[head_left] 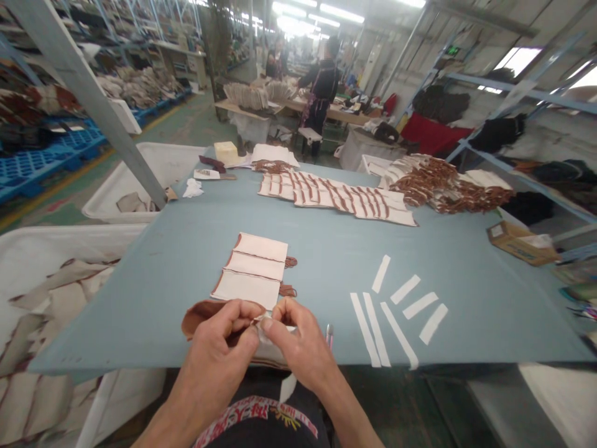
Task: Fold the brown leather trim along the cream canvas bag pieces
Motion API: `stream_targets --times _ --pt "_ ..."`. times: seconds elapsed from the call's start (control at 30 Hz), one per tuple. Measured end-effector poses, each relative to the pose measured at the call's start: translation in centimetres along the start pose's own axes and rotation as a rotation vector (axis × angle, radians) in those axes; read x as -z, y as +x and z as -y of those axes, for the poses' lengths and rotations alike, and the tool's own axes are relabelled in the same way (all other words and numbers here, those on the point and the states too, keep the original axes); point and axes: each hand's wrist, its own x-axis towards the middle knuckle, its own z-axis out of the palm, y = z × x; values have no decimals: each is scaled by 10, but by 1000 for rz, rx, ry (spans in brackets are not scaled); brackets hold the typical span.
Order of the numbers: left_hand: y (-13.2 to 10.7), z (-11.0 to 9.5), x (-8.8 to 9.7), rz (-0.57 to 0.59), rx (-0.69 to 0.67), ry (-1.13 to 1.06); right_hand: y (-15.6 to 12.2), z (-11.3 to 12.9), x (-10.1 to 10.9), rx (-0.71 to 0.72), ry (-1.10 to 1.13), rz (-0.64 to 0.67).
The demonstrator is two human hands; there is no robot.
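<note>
At the table's front edge, my left hand (pixel 224 342) pinches the edge of a brown leather piece with pale backing (pixel 198 316), its curved brown side showing at the left. My right hand (pixel 301 339) pinches the same piece at a bit of white material between the fingertips. The two hands nearly touch, and they hide most of the pinched spot. Just beyond them lie three pale panels with brown edges (pixel 254 267), overlapping, brown tassels at their right. To the right of my right hand are several white strips (pixel 370 326) and a slim pen-like tool (pixel 329 336).
Rows of brown-edged pale panels (pixel 336 196) lie across the blue-grey table (pixel 181 249), with a brown heap (pixel 433 180) at back right. White bins (pixel 140 155) stand at the left beside a metal post (pixel 102 106). A cardboard box (pixel 520 242) sits at right. Another person (pixel 324 81) stands farther back.
</note>
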Motion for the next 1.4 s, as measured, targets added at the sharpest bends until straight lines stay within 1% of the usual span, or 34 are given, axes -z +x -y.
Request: stream_targets --times 0.03,0.1,0.17,0.23,0.3,0.4,0.47,0.6,0.67,0.77,0.83,0.87,0.9,0.93,0.97,1.0,1.03,1.07,1.1,1.13,1.17,1.2,1.27,1.33,1.4 --pt "0 0 -1 -6 -4 6 1 -2 -1 -9 10 7" --pt "1 1 -1 26 -11 37 2 -7 -4 -34 19 23" --pt "5 3 1 80 -4 62 4 -11 -7 -52 26 20" --pt "9 4 2 138 15 40 7 -15 -8 -54 53 20" --pt "13 3 4 174 26 -5 10 -15 -7 -54 103 72" --pt "19 -1 11 237 32 -45 9 -8 -1 -78 182 206" --pt "22 -4 20 294 48 -67 4 1 5 -82 211 248" --pt "26 -9 35 403 98 -142 -13 23 18 -96 199 260" --pt "28 -13 37 423 105 -157 -25 29 26 -129 181 288" --pt "29 -23 38 416 104 -134 -49 33 44 -150 95 309" --pt "28 -31 38 409 102 -118 -64 34 60 -110 -17 345" --pt "28 -35 39 408 98 -109 -70 35 68 -82 -68 420" --pt "27 -39 40 412 90 -97 -73 37 75 -69 -123 443" --pt "27 -42 41 418 80 -84 -74 39 81 -65 -170 433" --pt "26 -45 41 431 71 -70 -72 41 85 -54 -200 379" --pt "26 -48 41 444 59 -57 -68 43 86 -26 -215 272" --pt "26 -50 41 457 42 -41 -61 45 85 31 -210 163" --pt "25 -52 40 471 21 -24 -53 47 83 120 -190 67" --pt "25 -53 39 479 -5 -7 -44 49 79 228 -165 4" --pt "25 -55 38 485 -35 11 -34 51 75 335 -148 -22" --pt "24 -55 37 486 -69 34 -25 53 70 427 -147 -21" --pt "23 -56 37 485 -100 59 -17 54 66 500 -159 14" --pt "22 -55 37 488 -152 110 -4 54 58 593 -217 108" --pt "19 -53 38 491 -194 152 5 53 53 634 -305 183" --pt "16 -50 39 497 -226 192 9 53 50 632 -393 230"
